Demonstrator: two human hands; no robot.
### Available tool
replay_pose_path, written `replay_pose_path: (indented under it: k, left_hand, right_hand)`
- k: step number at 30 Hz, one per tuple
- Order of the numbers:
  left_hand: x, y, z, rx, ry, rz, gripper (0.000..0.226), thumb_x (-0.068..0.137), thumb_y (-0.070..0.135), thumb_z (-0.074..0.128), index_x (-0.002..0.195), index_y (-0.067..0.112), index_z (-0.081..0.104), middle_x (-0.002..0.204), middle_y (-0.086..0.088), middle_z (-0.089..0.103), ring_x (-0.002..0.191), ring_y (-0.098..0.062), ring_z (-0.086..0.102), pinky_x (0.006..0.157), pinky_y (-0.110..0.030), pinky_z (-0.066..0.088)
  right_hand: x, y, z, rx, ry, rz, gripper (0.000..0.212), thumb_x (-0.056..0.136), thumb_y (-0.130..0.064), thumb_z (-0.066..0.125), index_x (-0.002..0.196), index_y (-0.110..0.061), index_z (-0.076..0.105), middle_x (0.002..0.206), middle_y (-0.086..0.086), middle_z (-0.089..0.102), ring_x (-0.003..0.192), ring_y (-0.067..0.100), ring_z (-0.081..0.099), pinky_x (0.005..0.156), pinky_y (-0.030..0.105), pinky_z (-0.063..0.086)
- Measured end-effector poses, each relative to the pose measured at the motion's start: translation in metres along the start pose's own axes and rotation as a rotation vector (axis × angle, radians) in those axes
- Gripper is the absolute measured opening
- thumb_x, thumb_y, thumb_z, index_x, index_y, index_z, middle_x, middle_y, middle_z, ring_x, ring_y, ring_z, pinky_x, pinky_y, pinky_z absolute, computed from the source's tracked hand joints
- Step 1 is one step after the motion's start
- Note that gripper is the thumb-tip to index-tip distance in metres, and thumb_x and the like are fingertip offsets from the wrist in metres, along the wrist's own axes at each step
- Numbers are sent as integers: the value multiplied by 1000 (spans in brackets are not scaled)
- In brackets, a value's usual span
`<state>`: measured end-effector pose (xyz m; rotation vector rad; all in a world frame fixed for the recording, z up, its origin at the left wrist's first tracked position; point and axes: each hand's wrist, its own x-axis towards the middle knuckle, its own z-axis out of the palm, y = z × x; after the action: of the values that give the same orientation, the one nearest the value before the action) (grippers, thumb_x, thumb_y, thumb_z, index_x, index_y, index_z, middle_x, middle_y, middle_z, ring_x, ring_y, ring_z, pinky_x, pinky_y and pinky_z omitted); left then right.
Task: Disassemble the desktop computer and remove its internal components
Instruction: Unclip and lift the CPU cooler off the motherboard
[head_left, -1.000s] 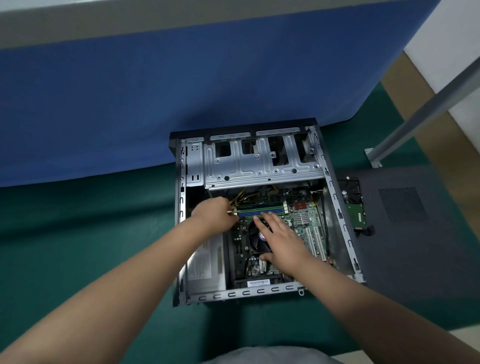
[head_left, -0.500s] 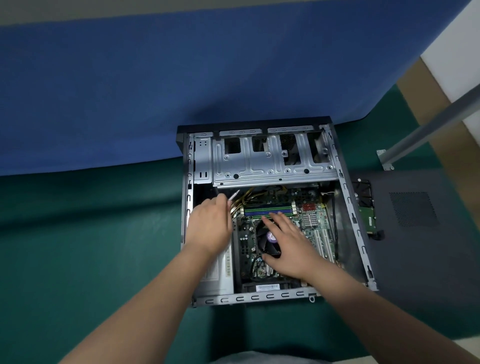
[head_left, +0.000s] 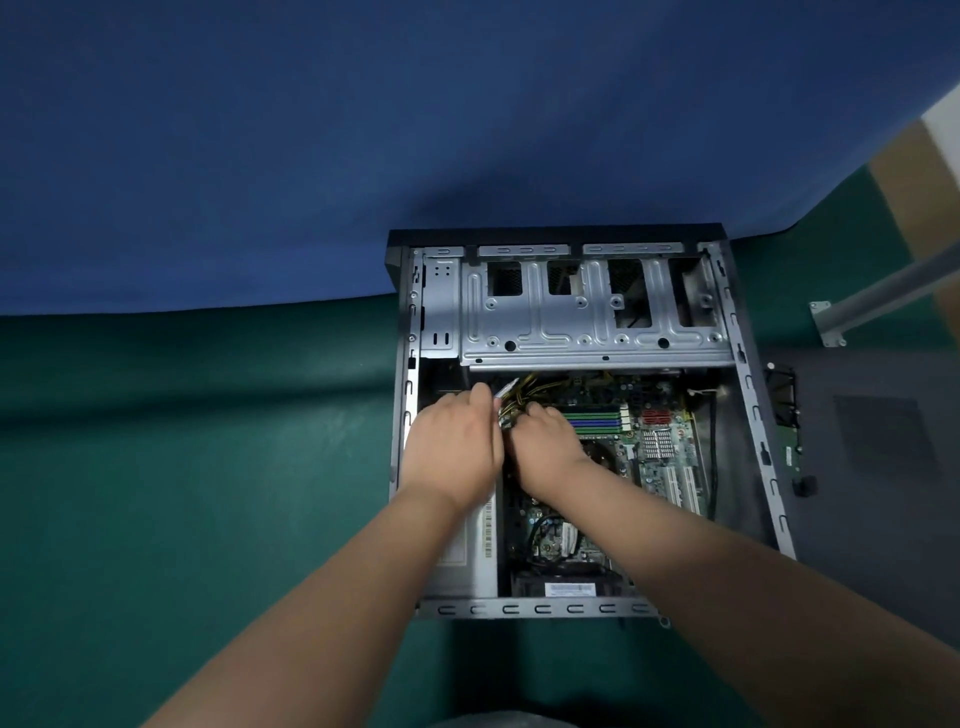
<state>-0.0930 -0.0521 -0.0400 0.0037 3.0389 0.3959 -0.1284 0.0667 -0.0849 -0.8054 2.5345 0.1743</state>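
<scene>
Disassembly partly advanced: case open, most internals still fitted.

The desktop case (head_left: 571, 332) lies on its side on the green mat (head_left: 208, 467) with the side panel off; a hard drive (head_left: 792, 447) rests outside, just beside its right wall. Motherboard (head_left: 660, 457), memory sticks (head_left: 597, 420) and power supply (head_left: 467, 551) remain installed. Both hands meet at the yellow-and-black cable bundle (head_left: 524, 392) near the board's upper left: left hand (head_left: 452, 447) curled about it, right hand (head_left: 545, 441) curled beside it, its hold hidden.
</scene>
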Motion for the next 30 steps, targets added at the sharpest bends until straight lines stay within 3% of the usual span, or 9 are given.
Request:
replay_pose_path:
  k: [7, 14, 20, 25, 28, 30]
  left_hand:
    - [1, 1, -1, 21, -31, 3, 22, 100, 29, 27, 89, 17, 42, 83, -5, 61, 76, -24, 54, 62, -32, 27]
    - [1, 1, -2, 26, -51, -9, 20, 100, 31, 24, 85, 21, 34, 80, -4, 60, 71, -23, 51, 60, -32, 27]
    - [2, 0, -1, 18, -48, -6, 22, 100, 30, 25, 87, 18, 40, 79, -4, 60, 73, -23, 52, 61, -32, 28]
    - [2, 0, -1, -2, -31, 3, 19, 99, 28, 28, 84, 19, 35, 77, -3, 60, 71, -23, 51, 60, -31, 27]
    - [1, 1, -1, -3, -28, 9, 19, 99, 29, 28, 84, 20, 35, 75, -1, 57, 66, -20, 47, 59, -30, 28]
    - [0, 1, -1, 7, -30, 7, 20, 99, 29, 27, 85, 20, 36, 74, -1, 56, 66, -20, 48, 59, -31, 28]
  right_hand:
    - [16, -9, 11, -115, -10, 54, 21, 86, -22, 54, 104, -19, 61, 109, 3, 64, 111, 21, 50, 98, 32, 28]
    - [20, -5, 6, -112, -47, -14, 21, 84, -19, 57, 104, -18, 61, 109, 4, 63, 108, 21, 54, 94, 31, 36]
    - [15, -9, 4, -76, -14, 5, 16, 88, -16, 50, 99, -19, 62, 104, 3, 66, 101, 21, 60, 93, 30, 36]
    - [-2, -6, -2, 122, -3, 2, 10, 83, -11, 51, 81, -17, 59, 93, 7, 67, 90, 29, 62, 75, 31, 37]
    - [-7, 8, -7, 290, 94, 71, 7, 81, -12, 55, 82, -12, 61, 93, 12, 66, 91, 31, 59, 77, 33, 43]
    - [-9, 13, -12, 502, 188, 140, 12, 83, -18, 57, 72, -14, 55, 85, 9, 64, 86, 28, 57, 72, 33, 44]
